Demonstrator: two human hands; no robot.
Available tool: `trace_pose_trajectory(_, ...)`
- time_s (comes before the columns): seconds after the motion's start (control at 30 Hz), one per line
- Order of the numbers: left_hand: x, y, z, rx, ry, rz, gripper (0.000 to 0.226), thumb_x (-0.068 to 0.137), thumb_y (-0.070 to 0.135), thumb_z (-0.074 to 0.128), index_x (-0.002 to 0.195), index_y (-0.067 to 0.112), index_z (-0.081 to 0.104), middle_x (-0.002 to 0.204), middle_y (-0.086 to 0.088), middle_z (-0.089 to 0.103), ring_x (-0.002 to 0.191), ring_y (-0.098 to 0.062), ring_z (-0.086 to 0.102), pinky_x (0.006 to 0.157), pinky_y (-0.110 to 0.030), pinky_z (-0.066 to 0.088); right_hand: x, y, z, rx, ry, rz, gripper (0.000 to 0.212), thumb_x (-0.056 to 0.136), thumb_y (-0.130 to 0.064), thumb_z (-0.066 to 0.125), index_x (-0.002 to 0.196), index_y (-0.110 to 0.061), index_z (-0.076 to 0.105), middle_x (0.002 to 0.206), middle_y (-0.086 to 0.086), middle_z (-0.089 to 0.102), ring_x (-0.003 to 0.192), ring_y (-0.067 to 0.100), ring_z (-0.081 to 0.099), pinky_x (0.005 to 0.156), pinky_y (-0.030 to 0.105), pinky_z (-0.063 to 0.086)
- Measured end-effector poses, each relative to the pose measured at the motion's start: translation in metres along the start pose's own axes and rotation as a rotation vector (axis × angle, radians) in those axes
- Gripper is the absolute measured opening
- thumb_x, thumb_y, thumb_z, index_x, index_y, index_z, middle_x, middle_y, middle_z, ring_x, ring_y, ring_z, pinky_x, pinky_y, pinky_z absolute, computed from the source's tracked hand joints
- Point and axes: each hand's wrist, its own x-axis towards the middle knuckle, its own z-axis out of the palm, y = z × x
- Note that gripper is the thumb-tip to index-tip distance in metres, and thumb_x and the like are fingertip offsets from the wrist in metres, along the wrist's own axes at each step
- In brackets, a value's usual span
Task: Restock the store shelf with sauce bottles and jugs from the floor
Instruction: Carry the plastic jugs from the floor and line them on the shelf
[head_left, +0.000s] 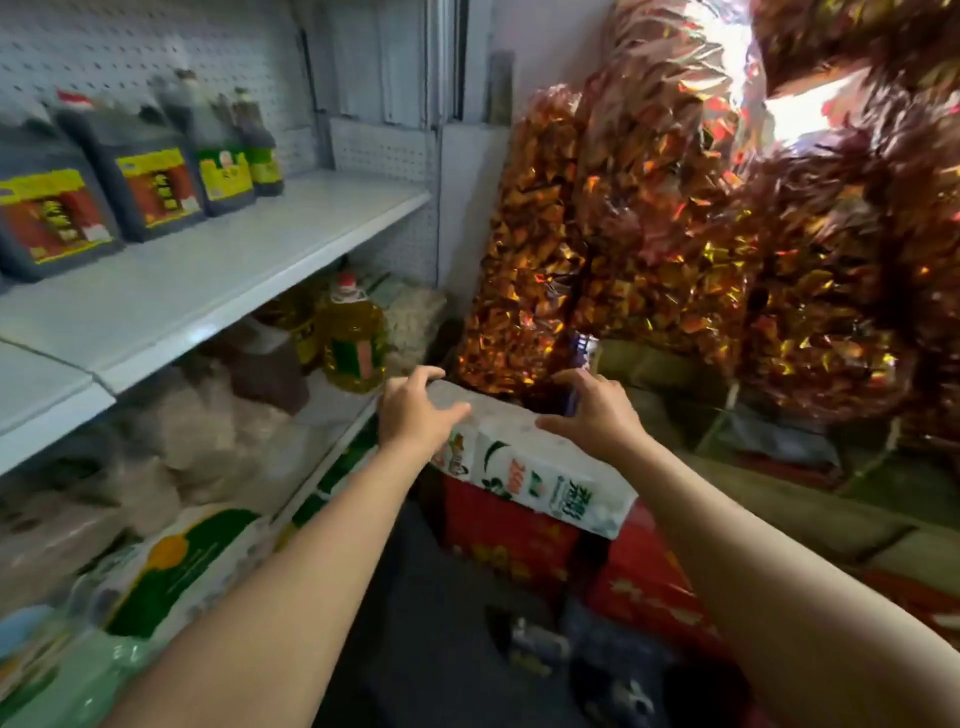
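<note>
A white tissue pack (535, 467) is gripped at its far end by both hands: the left hand (413, 415) is curled over its left corner, the right hand (597, 410) over its right edge. The pack is rested on red boxes (509, 535) on the floor. 4 dark sauce jugs (140, 176) are stood on the white shelf (218, 280) at upper left. A yellow oil jug (353, 343) is seen below it.

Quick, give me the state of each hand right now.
Left hand: fingers curled over the far left end of the white wrapped pack, gripping it.
Right hand: fingers spread and bent over the pack's right side; grip cannot be told.
</note>
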Motion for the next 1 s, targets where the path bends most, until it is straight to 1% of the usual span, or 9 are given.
trace_pose_trajectory(0.13, 0.016, 0.007, 0.057, 0.044, -0.18, 0.025, 0.061, 0.079, 0.049, 0.078, 0.131, 0.031, 0.053, 0.135, -0.01, 0.046, 0.123, -0.032, 0.048, 0.101, -0.042, 0.047, -0.007, 0.051, 0.007, 0.023, 0.004, 0.164, 0.075, 0.081, -0.054, 0.078, 0.144, -0.026, 0.049, 0.142, 0.007, 0.054, 0.136, 0.029, 0.04, 0.104, 0.04, 0.042)
trace_pose_trajectory(0.23, 0.033, 0.009, 0.093, 0.059, -0.261, 0.067, 0.06, 0.078, 0.048, 0.079, 0.13, 0.03, 0.056, 0.134, -0.011, 0.049, 0.119, -0.032, 0.053, 0.098, -0.041, 0.049, -0.007, 0.08, 0.018, 0.038, 0.01, 0.27, 0.077, 0.081, -0.053, 0.079, 0.145, -0.025, 0.047, 0.145, 0.007, 0.051, 0.137, 0.029, 0.04, 0.105, 0.042, 0.042)
trace_pose_trajectory(0.33, 0.047, 0.006, 0.125, 0.053, -0.361, 0.094, 0.06, 0.079, 0.043, 0.08, 0.132, 0.028, 0.056, 0.136, -0.011, 0.047, 0.12, -0.033, 0.053, 0.1, -0.037, 0.047, -0.003, 0.105, 0.035, 0.097, -0.024, 0.36, 0.07, 0.08, -0.05, 0.082, 0.139, -0.031, 0.051, 0.144, 0.006, 0.052, 0.131, 0.028, 0.048, 0.102, 0.041, 0.046)
trace_pose_trajectory(0.5, 0.063, -0.012, 0.177, 0.075, -0.515, 0.1, 0.058, 0.082, 0.035, 0.079, 0.134, 0.023, 0.056, 0.133, -0.01, 0.049, 0.113, -0.024, 0.055, 0.09, -0.024, 0.039, 0.0, 0.144, 0.081, 0.092, -0.066, 0.476, 0.068, 0.079, -0.045, 0.083, 0.138, -0.03, 0.052, 0.141, 0.009, 0.052, 0.129, 0.032, 0.047, 0.097, 0.039, 0.044)
trace_pose_trajectory(0.6, 0.06, -0.027, 0.207, 0.124, -0.577, 0.101, 0.059, 0.079, 0.039, 0.08, 0.13, 0.022, 0.058, 0.13, -0.011, 0.053, 0.114, -0.029, 0.057, 0.098, -0.034, 0.047, -0.008, 0.167, 0.113, 0.11, -0.094, 0.534, 0.071, 0.077, -0.045, 0.084, 0.138, -0.027, 0.052, 0.14, 0.01, 0.055, 0.126, 0.034, 0.05, 0.093, 0.04, 0.046)
trace_pose_trajectory(0.7, 0.049, -0.048, 0.234, 0.131, -0.63, 0.078, 0.059, 0.077, 0.042, 0.081, 0.129, 0.024, 0.058, 0.132, -0.008, 0.056, 0.122, -0.028, 0.053, 0.101, -0.036, 0.046, -0.021, 0.188, 0.145, 0.134, -0.119, 0.586, 0.077, 0.076, -0.048, 0.083, 0.14, -0.021, 0.051, 0.135, 0.012, 0.057, 0.124, 0.034, 0.052, 0.097, 0.041, 0.047)
trace_pose_trajectory(0.8, 0.035, -0.073, 0.26, 0.139, -0.622, 0.062, 0.059, 0.077, 0.04, 0.082, 0.128, 0.021, 0.06, 0.132, -0.005, 0.059, 0.124, -0.025, 0.053, 0.104, -0.039, 0.045, -0.033, 0.211, 0.181, 0.171, -0.162, 0.589, 0.072, 0.076, -0.046, 0.084, 0.137, -0.02, 0.054, 0.131, 0.011, 0.059, 0.123, 0.033, 0.052, 0.098, 0.041, 0.046)
trace_pose_trajectory(0.9, 0.021, -0.106, 0.29, 0.157, -0.613, 0.005, 0.058, 0.078, 0.036, 0.082, 0.129, 0.022, 0.059, 0.13, -0.008, 0.056, 0.125, -0.027, 0.05, 0.101, -0.036, 0.044, -0.043, 0.241, 0.225, 0.18, -0.227, 0.547, 0.071, 0.077, -0.045, 0.083, 0.136, -0.02, 0.054, 0.132, 0.008, 0.059, 0.125, 0.032, 0.051, 0.099, 0.04, 0.044)
trace_pose_trajectory(1.0, 0.007, -0.147, 0.33, 0.172, -0.657, -0.038, 0.058, 0.083, 0.037, 0.079, 0.133, 0.022, 0.055, 0.134, -0.006, 0.052, 0.126, -0.027, 0.049, 0.092, -0.03, 0.04, -0.055, 0.273, 0.273, 0.193, -0.267, 0.554, 0.075, 0.08, -0.042, 0.082, 0.141, -0.016, 0.05, 0.138, 0.011, 0.055, 0.129, 0.033, 0.049, 0.099, 0.04, 0.043)
